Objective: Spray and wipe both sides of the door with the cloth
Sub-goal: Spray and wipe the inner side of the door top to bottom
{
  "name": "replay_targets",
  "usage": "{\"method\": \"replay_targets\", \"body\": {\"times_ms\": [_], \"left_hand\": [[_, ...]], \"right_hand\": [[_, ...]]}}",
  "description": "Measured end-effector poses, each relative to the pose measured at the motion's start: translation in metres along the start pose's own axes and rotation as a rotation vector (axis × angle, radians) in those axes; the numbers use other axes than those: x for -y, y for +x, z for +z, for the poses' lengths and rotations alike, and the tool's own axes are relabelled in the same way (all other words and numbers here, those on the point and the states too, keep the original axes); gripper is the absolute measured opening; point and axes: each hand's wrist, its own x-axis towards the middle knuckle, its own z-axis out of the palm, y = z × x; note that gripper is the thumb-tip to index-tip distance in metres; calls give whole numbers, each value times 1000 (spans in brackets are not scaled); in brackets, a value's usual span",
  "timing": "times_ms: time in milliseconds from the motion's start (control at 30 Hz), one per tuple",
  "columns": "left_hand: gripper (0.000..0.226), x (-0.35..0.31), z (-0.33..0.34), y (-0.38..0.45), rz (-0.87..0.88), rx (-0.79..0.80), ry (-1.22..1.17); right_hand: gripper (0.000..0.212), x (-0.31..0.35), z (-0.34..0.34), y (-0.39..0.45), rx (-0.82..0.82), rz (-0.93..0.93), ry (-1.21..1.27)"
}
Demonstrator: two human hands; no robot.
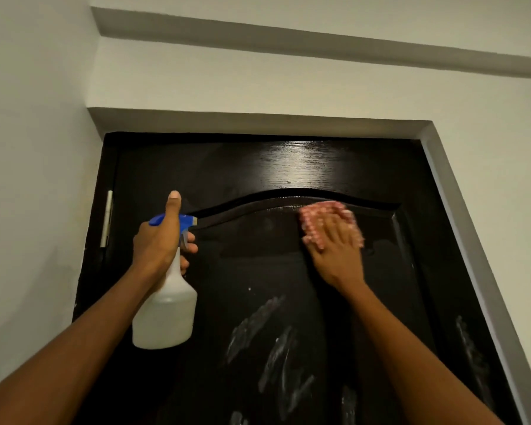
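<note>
A glossy black door (242,167) with an arched raised panel fills the middle of the view, and I look up at its top part. My left hand (160,240) grips the neck of a white spray bottle (166,314) with a blue head, thumb pointing up and fingers by the trigger; the nozzle points at the door. My right hand (334,250) lies flat with straight fingers on a pink cloth (311,214), pressing it against the door just under the arched moulding. Whitish streaks (270,342) mark the panel lower down.
A white wall (34,179) stands close on the left, next to the door's hinge (107,219). A grey-white frame (460,204) runs down the door's right side. Above the door are a recessed lintel and a ceiling beam (288,41).
</note>
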Motion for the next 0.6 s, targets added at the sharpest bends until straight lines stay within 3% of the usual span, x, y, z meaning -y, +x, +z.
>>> {"method": "replay_targets", "body": {"times_ms": [100,133,233,333,433,500,533,600], "left_hand": [[74,16,2,-13,-54,-16,-30],[74,21,2,-16,-69,-13,-35],[74,31,-4,-24,-103,1,-13],[74,34,-11,-22,-105,4,-4],[76,34,-12,-18,-107,-10,0],[77,35,-9,-20,-109,-13,6],[77,35,-6,-21,-113,-8,9],[77,37,-1,-27,-125,6,5]], "right_hand": [[77,-47,-13,-32,-111,621,161],[74,-46,-11,-42,-112,732,165],[70,-2,1,-53,-88,762,163],[73,57,21,-46,-26,537,185],[67,104,28,-56,94,-69,12],[65,98,23,-63,146,-412,-100],[65,84,20,-62,151,-490,-138],[66,47,14,-62,128,-420,-155]]}}
